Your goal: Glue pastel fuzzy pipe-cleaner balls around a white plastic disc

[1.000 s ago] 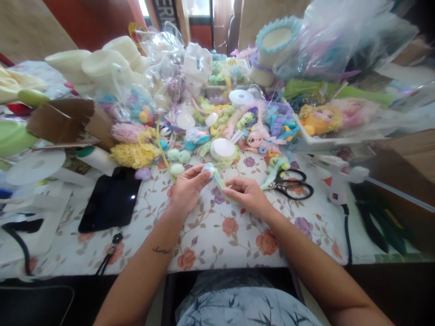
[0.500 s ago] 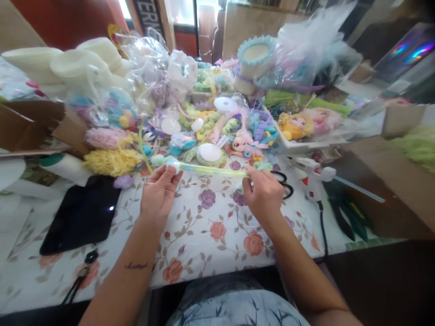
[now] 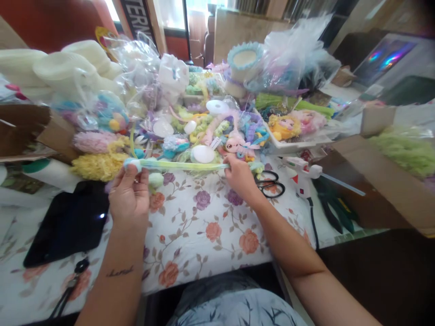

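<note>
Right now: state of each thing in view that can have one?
Strip: drawn nearly straight
Left hand: pinching the strip's end
Right hand: closed on the strip
Scissors: lying on the table; blades open or shut, can't tell
Glue gun: stick in its back; on or off, can't tell
Tablet: dark
Right box: open
Left box: open

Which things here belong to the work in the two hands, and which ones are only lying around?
In hand:
- yellow-green strip, stretched between left hand and right hand
- pale blue-white piece at its left end

Probably just lying about:
- scissors, though close by the right hand
- glue gun
- yellow fluffy bundle
- dark flat device
</note>
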A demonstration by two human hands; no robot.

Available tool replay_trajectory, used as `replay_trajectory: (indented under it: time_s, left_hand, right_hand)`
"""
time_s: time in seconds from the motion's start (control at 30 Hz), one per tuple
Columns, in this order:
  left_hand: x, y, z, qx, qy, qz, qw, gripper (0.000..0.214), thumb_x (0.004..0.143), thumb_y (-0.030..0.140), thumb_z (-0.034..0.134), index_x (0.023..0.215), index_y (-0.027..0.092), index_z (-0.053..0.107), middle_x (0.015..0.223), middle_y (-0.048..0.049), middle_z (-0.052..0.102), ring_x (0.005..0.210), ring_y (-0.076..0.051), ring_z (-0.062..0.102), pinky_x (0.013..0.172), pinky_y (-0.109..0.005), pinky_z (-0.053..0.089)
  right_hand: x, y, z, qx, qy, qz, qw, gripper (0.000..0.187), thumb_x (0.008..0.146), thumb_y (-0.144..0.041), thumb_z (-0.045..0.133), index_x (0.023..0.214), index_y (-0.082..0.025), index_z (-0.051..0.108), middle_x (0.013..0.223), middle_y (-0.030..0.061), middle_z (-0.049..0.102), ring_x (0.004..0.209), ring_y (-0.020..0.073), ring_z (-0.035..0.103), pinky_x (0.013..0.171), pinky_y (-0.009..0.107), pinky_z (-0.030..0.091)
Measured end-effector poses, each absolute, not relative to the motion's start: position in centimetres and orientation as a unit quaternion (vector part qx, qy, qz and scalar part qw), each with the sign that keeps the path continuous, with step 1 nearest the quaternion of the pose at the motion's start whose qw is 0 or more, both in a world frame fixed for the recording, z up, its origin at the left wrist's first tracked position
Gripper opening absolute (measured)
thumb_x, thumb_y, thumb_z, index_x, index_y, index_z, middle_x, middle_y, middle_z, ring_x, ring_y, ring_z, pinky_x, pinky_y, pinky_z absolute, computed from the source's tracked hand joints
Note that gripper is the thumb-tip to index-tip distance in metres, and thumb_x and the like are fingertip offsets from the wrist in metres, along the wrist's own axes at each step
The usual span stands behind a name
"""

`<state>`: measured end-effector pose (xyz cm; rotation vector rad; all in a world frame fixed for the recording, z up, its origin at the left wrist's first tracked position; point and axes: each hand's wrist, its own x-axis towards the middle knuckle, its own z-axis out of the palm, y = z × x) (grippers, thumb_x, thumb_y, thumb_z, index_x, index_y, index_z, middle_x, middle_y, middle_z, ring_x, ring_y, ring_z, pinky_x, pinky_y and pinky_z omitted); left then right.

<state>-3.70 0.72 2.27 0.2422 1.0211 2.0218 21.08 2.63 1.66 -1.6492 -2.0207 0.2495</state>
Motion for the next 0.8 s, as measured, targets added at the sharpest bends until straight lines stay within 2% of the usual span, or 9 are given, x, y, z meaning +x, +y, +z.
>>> replay_trajectory:
  time_s: [0.13, 0.2, 0.27, 0.33, 0.4, 0.5, 0.6, 0.67, 0.8]
  left_hand:
    - [-3.0, 0.6, 2.1, 0.101, 0.406, 0.79, 0.448, 0.021, 0.078, -0.003, 0.07, 0.07, 0.015, 0.063, 0.07, 0.0073, 0.069, 0.075, -0.006, 0.065, 0.081, -0.021, 0.057]
    - [-2.1, 0.4, 1.9, 0.114, 0.407, 0.774, 0.472, 0.018, 0.075, 0.0, 0.074, 0.07, 0.015, 0.065, 0.072, 0.0048, 0.071, 0.076, -0.007, 0.066, 0.08, -0.022, 0.057]
    - [-1.3, 0.2, 1.5, 0.138, 0.404, 0.75, 0.504, 0.018, 0.068, 0.004, 0.081, 0.07, 0.015, 0.068, 0.074, 0.0026, 0.072, 0.075, -0.009, 0.067, 0.078, -0.023, 0.058]
    - [-0.6, -0.1, 1.0, 0.175, 0.403, 0.709, 0.551, 0.022, 0.058, 0.009, 0.088, 0.07, 0.015, 0.071, 0.074, 0.0014, 0.073, 0.074, -0.011, 0.068, 0.075, -0.023, 0.058]
    - [-0.3, -0.5, 0.6, 0.219, 0.415, 0.653, 0.595, 0.024, 0.054, 0.014, 0.09, 0.072, 0.016, 0.074, 0.074, -0.0002, 0.074, 0.072, -0.012, 0.068, 0.071, -0.022, 0.057]
    - [-0.2, -0.9, 0.2, 0.275, 0.451, 0.578, 0.622, 0.024, 0.056, 0.02, 0.09, 0.075, 0.015, 0.077, 0.076, -0.0037, 0.075, 0.072, -0.013, 0.068, 0.071, -0.024, 0.057]
    - [-0.3, -1.0, 0.2, 0.295, 0.476, 0.552, 0.617, 0.028, 0.056, 0.024, 0.09, 0.079, 0.014, 0.078, 0.078, -0.0057, 0.075, 0.073, -0.014, 0.068, 0.074, -0.026, 0.057]
    - [-0.4, -1.0, 0.1, 0.293, 0.477, 0.555, 0.616, 0.03, 0.054, 0.025, 0.091, 0.079, 0.014, 0.079, 0.078, -0.0057, 0.076, 0.073, -0.014, 0.068, 0.075, -0.026, 0.057]
    - [-0.4, -0.8, -0.2, 0.295, 0.465, 0.565, 0.615, 0.03, 0.054, 0.025, 0.091, 0.079, 0.014, 0.079, 0.078, -0.0049, 0.076, 0.074, -0.014, 0.068, 0.077, -0.026, 0.057]
  right_hand:
    - [23.1, 3.2, 2.5, -0.589, -0.687, 0.054, 0.421, 0.027, 0.082, -0.009, 0.043, 0.098, -0.014, 0.065, 0.094, 0.0108, 0.07, 0.087, 0.0227, 0.063, 0.079, 0.032, 0.047]
    - [24.0, 2.4, 3.5, -0.578, -0.678, 0.011, 0.454, 0.027, 0.085, -0.011, 0.044, 0.101, -0.013, 0.065, 0.1, 0.0127, 0.069, 0.094, 0.0235, 0.063, 0.083, 0.033, 0.048]
    - [24.9, 1.0, 4.5, -0.575, -0.715, 0.015, 0.397, 0.027, 0.083, -0.01, 0.047, 0.103, -0.014, 0.066, 0.105, 0.0128, 0.07, 0.097, 0.0243, 0.064, 0.085, 0.034, 0.049]
    - [26.1, -0.7, 4.9, -0.583, -0.76, 0.046, 0.283, 0.027, 0.081, -0.011, 0.054, 0.103, -0.016, 0.068, 0.112, 0.0126, 0.07, 0.096, 0.026, 0.066, 0.084, 0.036, 0.049]
    - [27.6, -2.6, 4.5, -0.613, -0.752, 0.046, 0.239, 0.025, 0.083, -0.017, 0.057, 0.105, -0.018, 0.069, 0.118, 0.0127, 0.069, 0.089, 0.0252, 0.068, 0.08, 0.037, 0.05]
    - [30.9, -5.1, 2.5, -0.675, -0.669, -0.005, 0.311, 0.023, 0.089, -0.03, 0.055, 0.1, -0.017, 0.07, 0.093, 0.0107, 0.074, 0.073, 0.0221, 0.066, 0.074, 0.036, 0.05]
    - [34.4, -6.7, 0.1, -0.749, -0.538, -0.129, 0.363, 0.025, 0.087, -0.036, 0.054, 0.086, -0.015, 0.068, 0.078, 0.0107, 0.067, 0.067, 0.0233, 0.06, 0.07, 0.038, 0.049]
    - [36.2, -7.1, -1.0, -0.778, -0.464, -0.179, 0.385, 0.024, 0.08, -0.036, 0.059, 0.087, -0.015, 0.065, 0.081, 0.0121, 0.064, 0.074, 0.0263, 0.058, 0.076, 0.042, 0.048]
    - [38.2, -6.4, -1.5, -0.81, -0.419, -0.059, 0.405, 0.036, 0.072, -0.04, 0.063, 0.099, -0.017, 0.059, 0.092, 0.013, 0.064, 0.079, 0.0269, 0.058, 0.074, 0.04, 0.048]
